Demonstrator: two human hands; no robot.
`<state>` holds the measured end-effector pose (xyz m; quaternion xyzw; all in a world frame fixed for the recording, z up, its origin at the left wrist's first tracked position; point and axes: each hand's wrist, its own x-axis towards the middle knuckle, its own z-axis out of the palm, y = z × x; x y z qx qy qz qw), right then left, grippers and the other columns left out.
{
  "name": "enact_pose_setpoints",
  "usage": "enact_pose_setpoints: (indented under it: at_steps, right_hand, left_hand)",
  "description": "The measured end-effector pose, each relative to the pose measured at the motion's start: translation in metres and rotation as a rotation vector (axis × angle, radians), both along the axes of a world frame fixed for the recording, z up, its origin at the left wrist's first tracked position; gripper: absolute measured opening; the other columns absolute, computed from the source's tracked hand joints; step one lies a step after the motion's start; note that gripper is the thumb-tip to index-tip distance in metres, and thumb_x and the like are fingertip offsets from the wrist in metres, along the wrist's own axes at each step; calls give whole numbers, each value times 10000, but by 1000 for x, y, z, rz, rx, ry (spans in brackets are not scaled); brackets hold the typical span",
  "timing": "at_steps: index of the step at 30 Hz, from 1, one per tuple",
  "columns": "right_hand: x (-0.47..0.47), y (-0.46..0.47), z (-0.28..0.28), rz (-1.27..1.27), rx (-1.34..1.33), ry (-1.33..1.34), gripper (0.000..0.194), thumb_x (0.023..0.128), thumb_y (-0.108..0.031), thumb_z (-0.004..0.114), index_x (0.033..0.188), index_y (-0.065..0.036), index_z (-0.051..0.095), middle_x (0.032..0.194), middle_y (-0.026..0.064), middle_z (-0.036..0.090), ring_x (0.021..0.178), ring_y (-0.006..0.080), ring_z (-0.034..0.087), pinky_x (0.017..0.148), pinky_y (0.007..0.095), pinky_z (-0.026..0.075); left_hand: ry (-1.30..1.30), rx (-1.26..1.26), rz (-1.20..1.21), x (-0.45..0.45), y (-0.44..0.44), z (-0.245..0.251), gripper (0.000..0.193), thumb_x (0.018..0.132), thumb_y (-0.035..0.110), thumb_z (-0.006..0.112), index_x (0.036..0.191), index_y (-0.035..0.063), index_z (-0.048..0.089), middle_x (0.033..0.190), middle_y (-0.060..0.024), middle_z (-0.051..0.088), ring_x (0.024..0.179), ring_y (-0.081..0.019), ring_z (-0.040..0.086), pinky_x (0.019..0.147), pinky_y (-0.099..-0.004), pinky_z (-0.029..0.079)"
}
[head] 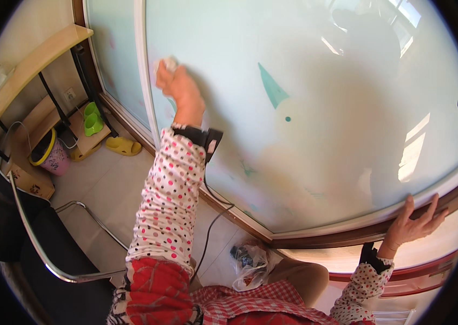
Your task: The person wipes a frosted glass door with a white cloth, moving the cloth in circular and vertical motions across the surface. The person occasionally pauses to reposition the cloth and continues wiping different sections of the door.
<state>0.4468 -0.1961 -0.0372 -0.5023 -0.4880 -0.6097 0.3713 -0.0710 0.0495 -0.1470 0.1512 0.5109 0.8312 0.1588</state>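
Observation:
My left hand (183,92) grips a crumpled whitish cloth (170,63) against a frosted glass door panel (229,48), close to its white vertical frame (142,61). Much of the cloth is hidden by my fingers. A green pointed shape (271,87) and a dot are printed on the glass. My right hand (415,221) rests with fingers spread on the white and brown door frame (355,235) at the right. Nothing is held in it. Black bands circle both wrists, and a thin black cable (208,231) hangs from the left one.
At the left stand a wooden shelf unit (38,57), green slippers (92,120), a yellow clog (123,146) and a pink bin (56,158). A black chair with a metal armrest (46,260) is beside me. A clear plastic bag (253,268) lies near my knee.

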Motion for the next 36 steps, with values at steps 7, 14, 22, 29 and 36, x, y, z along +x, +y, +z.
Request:
enact_pose_setpoints:
  at_steps: [7,14,22,29,36]
  right_hand:
    - [-32,21,-2,37,80,-74,653,919,-527,740,1457,-185,598,1649,195,301,1492,461,293,1172,612,303]
    - [-10,13,-1,15,66,-95,656,910,-505,758,1455,-176,599,1644,199,316,1484,467,307,1165,616,310]
    - [18,-21,14,9,0,-6,600,958,-397,733,1470,-124,579,1639,238,283,1515,379,263,1211,524,255]
    - [30,-44,44,-52,-69,-86,597,983,-409,696,1486,-121,553,1642,205,294,1531,357,202,1175,524,301]
    - [61,-86,65,-220,15,-55,534,1031,-421,617,1464,-110,576,1585,140,413,1513,359,237,1175,483,359]
  left_hand:
    - [906,369,698,89,-12,196,504,947,87,580,1449,107,534,1541,-155,451,1404,-434,387,1177,-541,299]
    - [1119,567,429,93,-32,186,504,933,41,614,1431,92,556,1562,-155,441,1423,-388,411,1191,-543,289]
    - [767,141,310,-29,12,5,448,1021,90,540,1466,89,491,1541,-240,375,1425,-435,361,1183,-481,335]
    - [354,-167,138,-16,-1,-187,496,1057,134,465,1538,47,380,1573,-241,310,1467,-418,310,1205,-465,314]
    - [98,-324,-117,-4,-29,-282,602,1056,217,481,1588,6,296,1602,-239,277,1463,-375,344,1195,-413,336]
